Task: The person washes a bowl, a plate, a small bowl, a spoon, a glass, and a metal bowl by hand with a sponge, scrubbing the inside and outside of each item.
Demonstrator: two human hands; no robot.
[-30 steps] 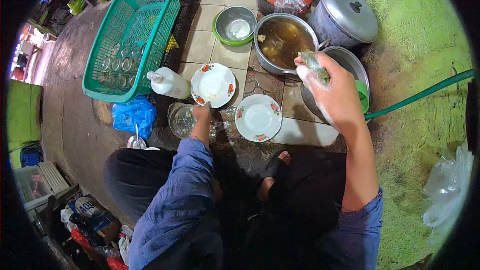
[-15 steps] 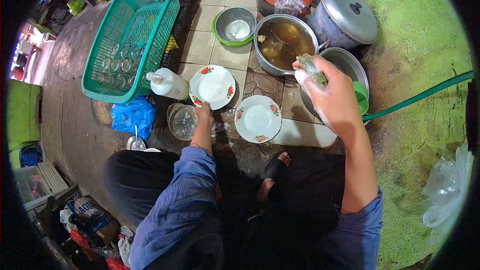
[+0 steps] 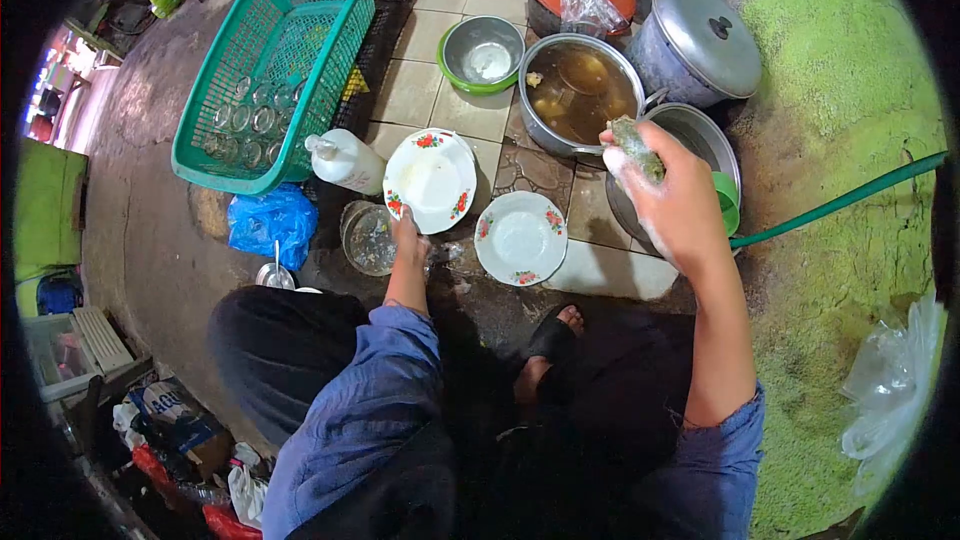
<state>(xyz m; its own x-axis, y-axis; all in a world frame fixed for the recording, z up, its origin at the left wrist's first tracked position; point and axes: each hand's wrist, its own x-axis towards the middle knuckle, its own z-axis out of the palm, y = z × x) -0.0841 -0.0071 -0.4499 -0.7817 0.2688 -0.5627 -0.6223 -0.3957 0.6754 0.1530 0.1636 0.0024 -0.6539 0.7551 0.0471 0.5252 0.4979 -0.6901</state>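
Observation:
My left hand (image 3: 408, 238) grips the lower rim of a white plate with red flowers (image 3: 432, 180), thumb on top, and the plate is tilted. Suds coat my right hand (image 3: 672, 195), whose fingers are closed round a greenish sponge (image 3: 637, 148). A second flowered plate (image 3: 522, 238) lies on the tiles between my hands. Left of the held plate is a white pump bottle (image 3: 346, 162), and below that a clear tub (image 3: 369, 238) with wet bits in it. Behind my right hand stands a metal basin (image 3: 697, 130) with a green scoop (image 3: 726, 202) in it.
A green basket (image 3: 222, 180) of glasses stands at the left. Farther back are stacked bowls (image 3: 484, 52), a pot of murky water (image 3: 583, 90) and a lidded pot (image 3: 705, 40). A green hose (image 3: 850, 198) runs in from the right, and a blue bag (image 3: 270, 225) lies below the basket.
The view has shifted slightly, so most things sit a little farther right and lower. My left hand still holds the plate, now tilted slightly more, and my right hand keeps the sponge.

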